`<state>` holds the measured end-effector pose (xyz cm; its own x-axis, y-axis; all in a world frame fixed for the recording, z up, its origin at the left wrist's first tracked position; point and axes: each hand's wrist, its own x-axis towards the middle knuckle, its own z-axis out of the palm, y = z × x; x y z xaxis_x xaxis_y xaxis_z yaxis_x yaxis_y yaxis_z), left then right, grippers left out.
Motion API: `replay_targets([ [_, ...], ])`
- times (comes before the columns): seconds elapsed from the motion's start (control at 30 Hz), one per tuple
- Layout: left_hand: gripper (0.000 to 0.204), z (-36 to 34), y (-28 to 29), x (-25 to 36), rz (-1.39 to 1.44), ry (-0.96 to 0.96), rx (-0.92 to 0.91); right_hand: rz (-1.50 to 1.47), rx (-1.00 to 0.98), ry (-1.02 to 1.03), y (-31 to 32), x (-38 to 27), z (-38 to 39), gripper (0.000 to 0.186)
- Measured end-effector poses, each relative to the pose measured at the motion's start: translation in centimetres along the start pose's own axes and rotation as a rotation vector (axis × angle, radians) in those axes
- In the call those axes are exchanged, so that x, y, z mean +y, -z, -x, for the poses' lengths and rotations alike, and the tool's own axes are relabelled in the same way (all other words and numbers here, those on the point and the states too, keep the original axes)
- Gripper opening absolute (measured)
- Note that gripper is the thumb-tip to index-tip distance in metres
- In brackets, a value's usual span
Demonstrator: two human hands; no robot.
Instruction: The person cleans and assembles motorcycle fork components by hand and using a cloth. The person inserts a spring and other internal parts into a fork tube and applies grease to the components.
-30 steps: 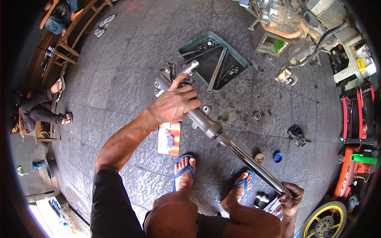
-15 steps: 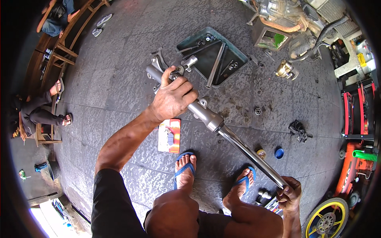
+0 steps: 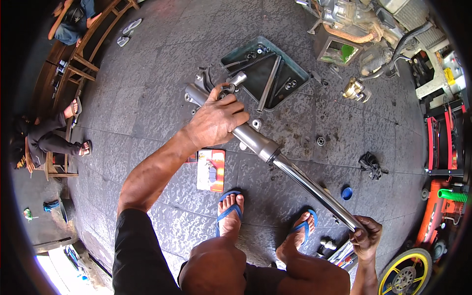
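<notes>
A motorcycle fork leg lies slantwise across my front, held up off the floor by both hands. My left hand (image 3: 216, 118) is wrapped round its grey outer tube (image 3: 256, 142), near the end with cast brackets. The polished chrome inner tube (image 3: 314, 189) comes out of the outer tube toward the lower right. At its far end, my right hand (image 3: 366, 236) grips the tube with fingers and thumb. Beyond the fork leg stands a dark green tray (image 3: 250, 83) holding a metal tube (image 3: 268, 83), long springs (image 3: 276, 83) and small parts.
A red and white package (image 3: 211, 169) lies by my left foot. Near my right foot are a blue cap (image 3: 346, 193) and a black rag (image 3: 369, 164). Engine parts (image 3: 354, 29) fill the far right, and a yellow wheel (image 3: 405, 275) the near right. Another person sits on the left.
My right hand has shifted slightly to the right with the chrome tube's end, and its thumb now lies across the tube. The fork leg has turned slightly about its length.
</notes>
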<state>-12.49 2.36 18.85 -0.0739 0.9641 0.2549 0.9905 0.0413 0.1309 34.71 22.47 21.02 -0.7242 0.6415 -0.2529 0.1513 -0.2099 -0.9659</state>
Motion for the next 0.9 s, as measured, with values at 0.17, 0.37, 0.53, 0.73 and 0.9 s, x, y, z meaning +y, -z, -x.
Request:
replay_targets([
  [0.17,0.038,0.0,0.1,-0.2,0.104,0.070,-0.184,0.387,-0.021,0.258,0.8,-1.2,-0.2,0.056],
  [0.37,0.037,0.3,-0.2,-0.3,0.000,0.014,0.020,0.379,0.041,0.243,-0.2,-1.2,0.3,0.056],
  [0.53,0.022,-0.5,-0.4,1.0,-0.192,-0.031,0.344,-0.115,-0.010,-0.070,-2.3,-1.5,0.0,0.046],
  [0.73,0.022,-2.3,0.3,2.8,-0.217,-0.068,0.371,-0.224,0.004,-0.202,-4.2,-2.2,-1.6,0.046],
  [0.9,0.035,-2.3,0.7,3.9,0.027,-0.063,0.034,0.305,0.003,0.181,-5.8,-1.5,-2.4,0.048],
])
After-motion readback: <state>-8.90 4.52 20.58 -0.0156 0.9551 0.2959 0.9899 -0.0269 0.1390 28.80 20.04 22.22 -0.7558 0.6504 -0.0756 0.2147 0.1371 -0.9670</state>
